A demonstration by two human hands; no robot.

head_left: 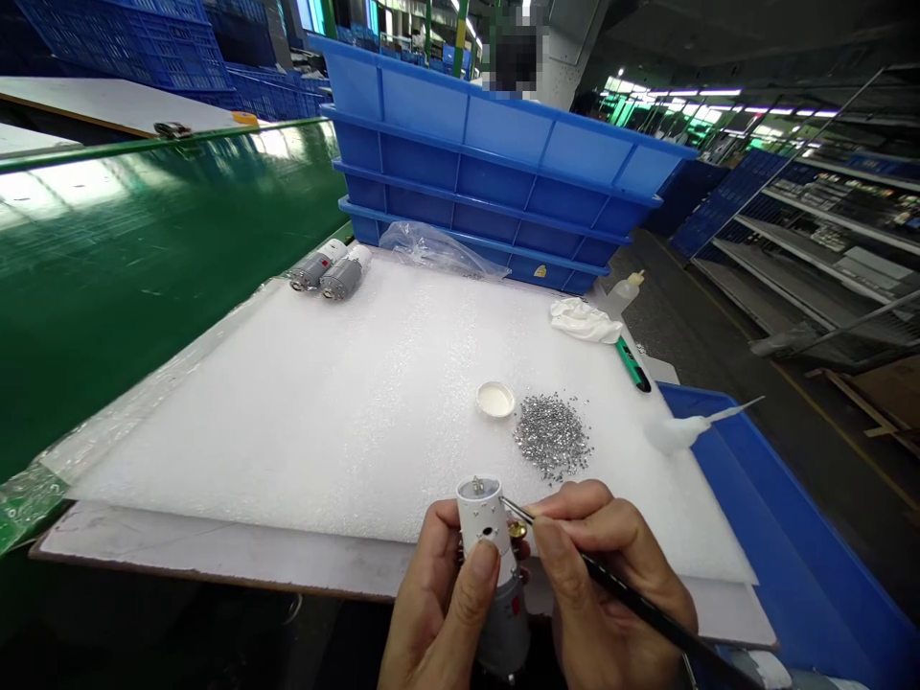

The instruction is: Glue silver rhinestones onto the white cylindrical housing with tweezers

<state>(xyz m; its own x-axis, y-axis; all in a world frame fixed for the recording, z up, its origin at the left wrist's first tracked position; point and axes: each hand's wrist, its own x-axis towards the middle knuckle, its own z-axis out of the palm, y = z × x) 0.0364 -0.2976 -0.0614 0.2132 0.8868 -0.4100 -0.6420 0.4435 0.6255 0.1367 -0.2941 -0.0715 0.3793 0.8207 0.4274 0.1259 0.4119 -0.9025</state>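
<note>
My left hand is wrapped round a cylindrical motor-like unit, white at the top and grey below, held upright. Small studs dot its white part, and a dark round hole faces me. In my right hand is a slim black tool with a metal tip, pinched between thumb and fingers. Its tip is at the unit's upper rim; whether it touches cannot be made out. A small brass-coloured round piece shows beside the unit. Just beyond lie a heap of tiny silvery screw-like pieces and a small white dish.
White foam sheet covers the table. Two similar grey-and-white units lie at the far left. Stacked blue crates rise behind. A white cloth, green-handled tool and nozzle bottle line the right. A blue bin stands beyond.
</note>
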